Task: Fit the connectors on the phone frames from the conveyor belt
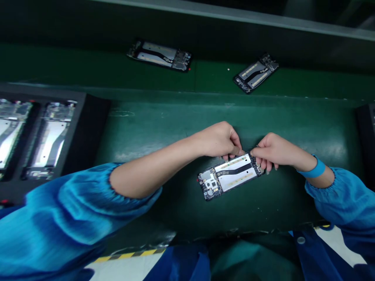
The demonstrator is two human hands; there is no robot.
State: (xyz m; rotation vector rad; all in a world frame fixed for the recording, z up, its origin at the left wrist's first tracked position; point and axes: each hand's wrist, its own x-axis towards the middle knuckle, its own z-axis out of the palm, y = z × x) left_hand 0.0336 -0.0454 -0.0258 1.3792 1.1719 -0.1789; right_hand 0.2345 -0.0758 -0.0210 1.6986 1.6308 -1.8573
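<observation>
An opened phone body (234, 175) lies tilted on the green mat, its circuit board at the left end and a dark flex strip running along the silver middle. My left hand (224, 139) is at its upper edge, fingers pinched near the top right corner. Over the right end is my right hand (271, 150), thumb and forefinger pressed together at the same corner, the other fingers curled by the short edge. The two sets of fingertips nearly meet. Whatever lies between them is too small to make out.
Two more opened phone bodies (160, 56) (256, 73) rest on the raised back ledge (211, 78). A black tray (90, 128) holding phone bodies stands at the left. Part of another black tray (365, 132) shows at the right edge.
</observation>
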